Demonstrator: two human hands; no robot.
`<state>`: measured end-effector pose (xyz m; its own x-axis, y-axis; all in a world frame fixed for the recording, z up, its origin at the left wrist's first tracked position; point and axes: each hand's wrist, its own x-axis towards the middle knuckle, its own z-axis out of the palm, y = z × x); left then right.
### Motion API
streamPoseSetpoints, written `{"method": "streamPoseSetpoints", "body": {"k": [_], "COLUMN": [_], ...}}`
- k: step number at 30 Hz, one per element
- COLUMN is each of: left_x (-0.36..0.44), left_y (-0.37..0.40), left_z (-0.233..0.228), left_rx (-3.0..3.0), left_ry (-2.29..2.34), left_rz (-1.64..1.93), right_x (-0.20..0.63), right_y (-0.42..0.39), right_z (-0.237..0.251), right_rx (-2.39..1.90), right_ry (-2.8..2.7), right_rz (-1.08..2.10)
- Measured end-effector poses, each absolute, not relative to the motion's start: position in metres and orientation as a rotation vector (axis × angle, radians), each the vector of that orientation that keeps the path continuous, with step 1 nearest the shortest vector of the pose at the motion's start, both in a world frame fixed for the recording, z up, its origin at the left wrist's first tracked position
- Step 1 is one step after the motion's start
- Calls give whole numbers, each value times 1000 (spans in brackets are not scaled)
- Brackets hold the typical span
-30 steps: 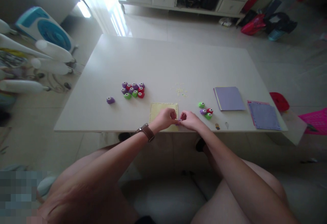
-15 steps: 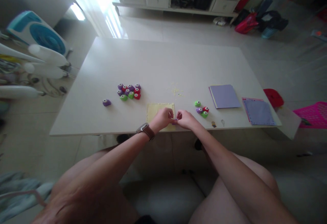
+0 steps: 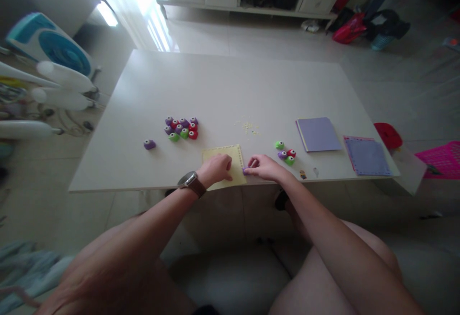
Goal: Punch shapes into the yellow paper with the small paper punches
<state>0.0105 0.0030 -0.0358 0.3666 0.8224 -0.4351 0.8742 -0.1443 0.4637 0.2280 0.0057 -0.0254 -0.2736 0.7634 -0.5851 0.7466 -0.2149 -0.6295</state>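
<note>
A square sheet of yellow paper (image 3: 235,154) with small punched holes along its edges lies at the table's front edge, slightly turned. On top of it, my left hand (image 3: 214,169) presses down with curled fingers, the thumb low on the paper. At the sheet's right edge my right hand (image 3: 264,167) pinches a small purple craft punch (image 3: 245,170), mostly covered by the fingers. Whether the punch touches the paper I cannot tell. Right of that hand sit several eye-topped punches (image 3: 282,154) in green, purple and red.
More punches (image 3: 184,133) are grouped at left, with one purple punch (image 3: 149,144) apart. Pale paper bits (image 3: 247,127) lie beyond the sheet. At right are a purple paper stack (image 3: 319,134), punched purple sheets (image 3: 367,157) and two small cutouts, one a figure (image 3: 303,174).
My left hand has moved left, away from the right hand, and the yellow sheet has shifted and turned with it. The right hand keeps the purple punch near the same spot.
</note>
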Motion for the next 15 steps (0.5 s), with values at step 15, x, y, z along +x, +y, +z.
{"method": "streamPoseSetpoints", "body": {"k": [15], "left_x": [5], "left_y": [1], "left_z": [-42], "left_rx": [1985], "left_ry": [1447], "left_rz": [-78], "right_x": [240], "right_y": [-1], "right_z": [-6], "right_rx": [-1867], "right_ry": [-2355], "right_rz": [1010]}}
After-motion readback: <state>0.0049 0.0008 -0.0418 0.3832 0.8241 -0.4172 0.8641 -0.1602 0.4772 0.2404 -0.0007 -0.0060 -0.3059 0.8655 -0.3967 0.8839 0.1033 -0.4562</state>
